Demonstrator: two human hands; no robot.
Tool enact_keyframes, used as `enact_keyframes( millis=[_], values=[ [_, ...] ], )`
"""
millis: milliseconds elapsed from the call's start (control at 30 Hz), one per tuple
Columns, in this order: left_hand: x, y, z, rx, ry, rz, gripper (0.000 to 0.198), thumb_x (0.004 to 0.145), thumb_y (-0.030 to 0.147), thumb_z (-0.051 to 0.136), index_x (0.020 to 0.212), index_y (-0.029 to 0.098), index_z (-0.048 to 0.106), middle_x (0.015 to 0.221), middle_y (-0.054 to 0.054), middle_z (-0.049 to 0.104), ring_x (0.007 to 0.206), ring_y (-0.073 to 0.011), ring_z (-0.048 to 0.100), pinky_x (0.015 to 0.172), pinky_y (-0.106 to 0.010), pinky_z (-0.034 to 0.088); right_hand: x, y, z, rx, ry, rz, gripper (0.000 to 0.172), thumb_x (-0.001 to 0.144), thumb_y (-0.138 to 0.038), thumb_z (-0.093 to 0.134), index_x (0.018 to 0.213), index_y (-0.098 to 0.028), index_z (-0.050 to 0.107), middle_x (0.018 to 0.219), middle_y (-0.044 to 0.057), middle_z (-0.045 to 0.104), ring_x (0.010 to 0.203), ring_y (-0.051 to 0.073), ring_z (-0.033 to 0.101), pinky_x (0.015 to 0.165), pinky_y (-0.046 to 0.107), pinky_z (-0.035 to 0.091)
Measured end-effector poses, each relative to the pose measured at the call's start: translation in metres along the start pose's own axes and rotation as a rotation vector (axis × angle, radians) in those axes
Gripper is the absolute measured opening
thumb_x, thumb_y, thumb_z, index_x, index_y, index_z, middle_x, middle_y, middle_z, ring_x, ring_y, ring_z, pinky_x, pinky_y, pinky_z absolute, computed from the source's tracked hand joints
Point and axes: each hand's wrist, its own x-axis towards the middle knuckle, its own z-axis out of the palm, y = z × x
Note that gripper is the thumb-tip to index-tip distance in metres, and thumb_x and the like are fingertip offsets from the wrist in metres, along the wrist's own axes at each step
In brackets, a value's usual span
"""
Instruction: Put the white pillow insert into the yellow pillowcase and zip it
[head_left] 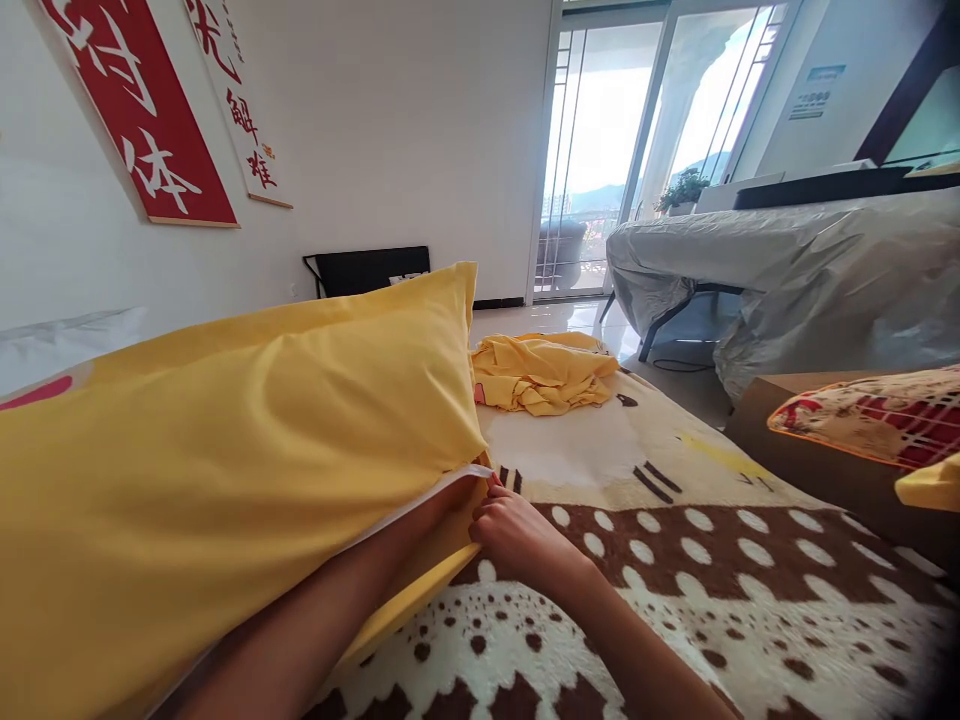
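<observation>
A large yellow pillowcase (pixel 322 400), filled out by a pillow, stands on its long edge across the left half. Its opening faces down and toward me, and a strip of white pillow shows along the edge. My left forearm reaches inside this opening, so the left hand is hidden by the cloth. At the near right corner of the opening my right hand (pixel 502 520) pinches the pillowcase's edge, fingers closed. Below my left forearm hangs a loose yellow flap of the case.
A crumpled yellow cloth (pixel 547 372) lies on the patterned blanket (pixel 645 550) beyond the pillow. At the right are a cardboard box (pixel 757 425), a floral item (pixel 877 415) and a plastic-covered table (pixel 810 260). A black chair (pixel 367 270) stands by the wall.
</observation>
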Motion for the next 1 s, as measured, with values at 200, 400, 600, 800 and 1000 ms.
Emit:
enact_keyframes(
  millis=[200,400,600,800,1000],
  values=[
    [-0.003,0.006,-0.006,0.080,0.049,0.032,0.034,0.085,0.008,0.032,0.089,0.002,0.065,0.068,-0.020,0.064,0.067,-0.0312,0.065,0.055,-0.039,0.043,0.001,0.001,0.001,-0.012,0.012,-0.002,0.020,0.077,-0.011,0.050,0.075,-0.014,0.070,0.077,0.009,0.071,0.078,0.019,0.063,0.091,0.034,0.036],
    [-0.002,0.002,-0.006,0.058,0.045,0.093,0.031,0.084,0.010,0.035,0.089,0.000,0.065,0.071,-0.022,0.064,0.069,-0.0312,0.065,0.054,-0.036,0.042,0.002,0.005,0.004,-0.047,0.049,0.005,0.019,0.079,-0.012,0.051,0.075,-0.014,0.070,0.077,0.008,0.070,0.073,0.018,0.062,0.087,0.032,0.037],
    [-0.001,-0.002,-0.003,0.044,0.042,0.123,0.036,0.085,0.010,0.031,0.090,-0.001,0.064,0.070,-0.022,0.063,0.068,-0.0321,0.064,0.054,-0.039,0.042,0.004,0.006,0.006,-0.048,0.041,-0.008,0.019,0.080,-0.011,0.051,0.075,-0.015,0.069,0.079,0.006,0.071,0.075,0.017,0.062,0.085,0.031,0.037],
    [-0.001,-0.003,-0.004,0.036,0.046,0.115,0.034,0.086,0.009,0.030,0.088,0.000,0.063,0.071,-0.021,0.063,0.070,-0.0311,0.064,0.056,-0.038,0.042,0.002,0.003,0.000,-0.044,0.054,-0.020,0.018,0.080,-0.011,0.052,0.074,-0.015,0.068,0.077,0.006,0.070,0.074,0.016,0.061,0.085,0.031,0.036],
    [-0.001,-0.004,-0.010,-0.039,0.022,0.084,0.038,0.090,0.013,0.027,0.089,0.000,0.062,0.071,-0.020,0.062,0.071,-0.0300,0.064,0.056,-0.037,0.040,0.002,0.003,0.000,-0.044,0.073,-0.036,0.020,0.079,-0.010,0.050,0.075,-0.015,0.069,0.077,0.006,0.070,0.074,0.017,0.061,0.086,0.032,0.035]
  ],
)
